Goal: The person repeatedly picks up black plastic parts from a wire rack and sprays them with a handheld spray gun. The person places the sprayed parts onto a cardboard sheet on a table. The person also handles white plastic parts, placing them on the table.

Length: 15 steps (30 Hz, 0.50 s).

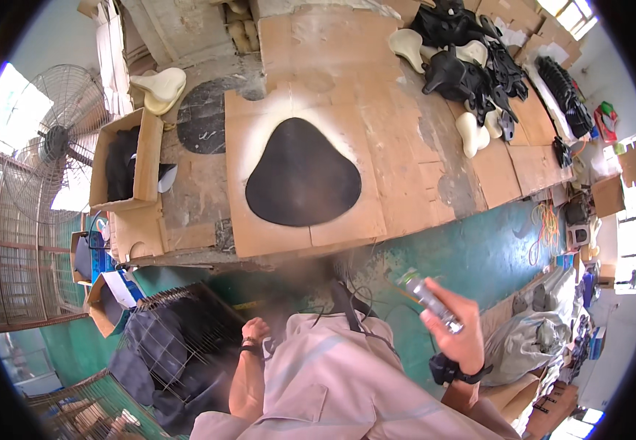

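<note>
A black, rounded-triangle sheet (303,172) lies flat on the cardboard-covered table (420,169), with a whitish spray halo around its upper edges. My right hand (456,326) is closed around a silver spray gun (435,304), held off the table's near edge over the green floor. Its tip points up and to the left, away from my body. Low at my left side, my left hand (255,330) is curled closed beside the apron, with nothing showing out of it. Dark bands are on both wrists.
Cream saddle pads (160,88) and an open carton (127,161) of dark pieces stand at the table's left. Black saddle shells (457,73) pile up at the far right. A large fan (57,143) is at left. Dark sheets (160,352) lie on a wire rack below.
</note>
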Available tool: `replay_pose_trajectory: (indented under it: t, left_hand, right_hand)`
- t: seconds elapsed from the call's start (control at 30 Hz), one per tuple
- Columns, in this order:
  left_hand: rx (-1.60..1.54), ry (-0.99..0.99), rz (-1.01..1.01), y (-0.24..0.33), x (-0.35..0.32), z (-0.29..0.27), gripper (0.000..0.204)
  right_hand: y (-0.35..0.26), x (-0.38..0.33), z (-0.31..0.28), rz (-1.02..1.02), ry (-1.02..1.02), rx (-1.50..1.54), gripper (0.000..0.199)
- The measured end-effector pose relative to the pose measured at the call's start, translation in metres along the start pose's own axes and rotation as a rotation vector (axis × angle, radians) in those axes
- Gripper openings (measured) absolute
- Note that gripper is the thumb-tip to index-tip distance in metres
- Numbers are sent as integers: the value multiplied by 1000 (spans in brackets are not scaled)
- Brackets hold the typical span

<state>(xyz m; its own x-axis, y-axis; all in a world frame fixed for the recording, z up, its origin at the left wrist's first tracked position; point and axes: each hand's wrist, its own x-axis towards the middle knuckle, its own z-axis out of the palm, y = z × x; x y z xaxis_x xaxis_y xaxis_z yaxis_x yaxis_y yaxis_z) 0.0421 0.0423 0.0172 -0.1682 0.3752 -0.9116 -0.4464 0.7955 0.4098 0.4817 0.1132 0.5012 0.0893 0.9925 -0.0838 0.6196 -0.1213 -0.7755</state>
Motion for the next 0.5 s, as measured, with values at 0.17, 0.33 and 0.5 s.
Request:
replay_pose_trajectory:
  t: [0.17, 0.33, 0.5]
  left_hand:
    - [-75, -154, 5, 15, 0, 3, 19]
    - [79, -14, 41, 30, -3, 19, 36]
    - [-91, -206, -5, 17, 31, -14, 33]
  right_hand:
    - [-20, 13, 31, -74, -103, 174, 56]
    - [-22, 32, 42, -84, 105, 188, 51]
    - [-10, 38, 37, -126, 237, 100, 46]
